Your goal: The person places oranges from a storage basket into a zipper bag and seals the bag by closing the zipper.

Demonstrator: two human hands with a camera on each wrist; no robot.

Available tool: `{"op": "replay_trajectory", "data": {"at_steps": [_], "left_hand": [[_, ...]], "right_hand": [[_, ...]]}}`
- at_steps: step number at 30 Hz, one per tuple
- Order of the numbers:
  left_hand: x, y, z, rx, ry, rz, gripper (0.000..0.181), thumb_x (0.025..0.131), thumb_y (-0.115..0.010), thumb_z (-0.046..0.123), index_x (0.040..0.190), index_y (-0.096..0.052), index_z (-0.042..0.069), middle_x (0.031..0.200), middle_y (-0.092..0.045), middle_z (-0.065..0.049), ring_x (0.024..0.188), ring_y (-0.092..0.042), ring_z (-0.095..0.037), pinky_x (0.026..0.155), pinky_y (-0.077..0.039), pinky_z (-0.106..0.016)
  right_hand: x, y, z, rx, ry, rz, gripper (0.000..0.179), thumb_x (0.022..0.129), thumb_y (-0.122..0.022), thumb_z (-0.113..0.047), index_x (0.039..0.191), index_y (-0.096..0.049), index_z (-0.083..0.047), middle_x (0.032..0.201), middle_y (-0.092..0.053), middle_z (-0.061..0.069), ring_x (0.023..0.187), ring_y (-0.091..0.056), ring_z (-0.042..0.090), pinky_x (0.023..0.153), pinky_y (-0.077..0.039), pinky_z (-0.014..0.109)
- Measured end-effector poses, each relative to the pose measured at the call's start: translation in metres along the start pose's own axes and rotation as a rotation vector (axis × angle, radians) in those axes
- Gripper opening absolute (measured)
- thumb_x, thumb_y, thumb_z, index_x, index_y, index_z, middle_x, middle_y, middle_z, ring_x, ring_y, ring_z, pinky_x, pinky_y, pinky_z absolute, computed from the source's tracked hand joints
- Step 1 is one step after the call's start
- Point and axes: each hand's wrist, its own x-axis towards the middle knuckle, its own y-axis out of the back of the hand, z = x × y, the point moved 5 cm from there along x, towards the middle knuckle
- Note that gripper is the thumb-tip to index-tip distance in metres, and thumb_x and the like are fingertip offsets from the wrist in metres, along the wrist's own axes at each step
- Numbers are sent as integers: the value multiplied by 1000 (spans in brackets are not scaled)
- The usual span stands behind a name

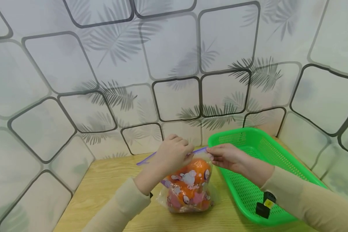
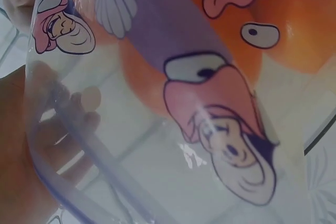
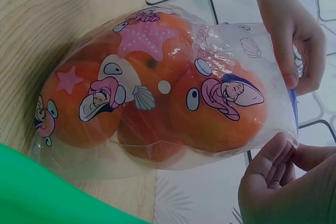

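A clear zip bag point(image 1: 188, 206) printed with cartoon shells and starfish stands upright on the wooden table, holding several oranges point(image 3: 220, 108). Its purple zip strip point(image 1: 201, 149) runs along the top. My left hand point(image 1: 174, 153) grips this top edge near the middle, thumb and fingers on the strip in the right wrist view. At the bag's right top corner, my right hand point(image 1: 227, 158) pinches the edge between thumb and fingers. The left wrist view is mostly filled by the printed plastic point(image 2: 220, 129), with the left hand's fingers partly seen through it.
A green plastic basket point(image 1: 237, 199) with perforated sides stands right of the bag, under my right forearm. The wooden table point(image 1: 104, 193) meets patterned walls point(image 1: 177, 100) at the back and sides.
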Motion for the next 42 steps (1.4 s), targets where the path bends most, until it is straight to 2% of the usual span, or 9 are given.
{"op": "replay_trajectory", "data": {"at_steps": [5, 8, 13, 21, 29, 36, 42], "left_hand": [[-5, -1, -4, -20, -33, 27, 23, 90, -80, 30, 73, -66, 24, 73, -65, 10, 78, -69, -13, 85, -55, -32], [-9, -1, -7, -20, -50, 36, 22, 90, -81, 31, 75, -67, 24, 76, -65, 9, 79, -68, -13, 87, -55, -33], [-16, -1, -12, -14, -87, 65, 19, 88, -83, 32, 78, -69, 24, 81, -65, 9, 83, -68, -14, 91, -55, -33], [-23, 1, -15, 8, -143, 127, 15, 86, -85, 30, 79, -73, 24, 87, -68, 8, 89, -67, -15, 93, -54, -33], [-33, 1, -22, -66, -136, 122, 19, 83, -89, 29, 79, -72, 22, 88, -66, 7, 88, -65, -16, 93, -54, -34], [-43, 1, -28, -67, -135, 100, 17, 85, -87, 27, 80, -72, 23, 90, -68, 7, 89, -65, -15, 90, -53, -34], [-51, 2, -32, -79, -141, 118, 18, 84, -88, 24, 78, -70, 22, 89, -67, 7, 88, -64, -15, 91, -52, -35]], "right_hand": [[-1, 0, -1, -14, 16, 29, 19, 110, -54, -12, 108, -70, -2, 78, -68, -5, 70, -63, 3, 70, -58, 17], [-2, 0, -1, -20, 24, 40, 24, 110, -54, -11, 121, -66, 7, 78, -68, -6, 70, -63, 2, 70, -58, 17], [-3, 0, -1, -34, 40, 35, 32, 110, -53, -10, 131, -60, 13, 79, -67, -6, 71, -62, 2, 70, -57, 17], [-6, -1, -1, -81, 60, 65, 34, 111, -52, -10, 133, -59, 14, 81, -65, -6, 72, -60, 3, 71, -56, 18], [-6, -1, 0, -114, 73, 112, 38, 111, -51, -10, 138, -56, 17, 85, -65, -6, 75, -59, 3, 72, -57, 17], [-6, 2, 1, -102, 86, 113, 35, 111, -52, -9, 135, -58, 16, 87, -65, -6, 75, -59, 3, 72, -56, 16], [-7, 3, 2, -84, 90, 121, 35, 111, -52, -8, 135, -57, 17, 88, -64, -5, 74, -60, 3, 70, -56, 16]]}}
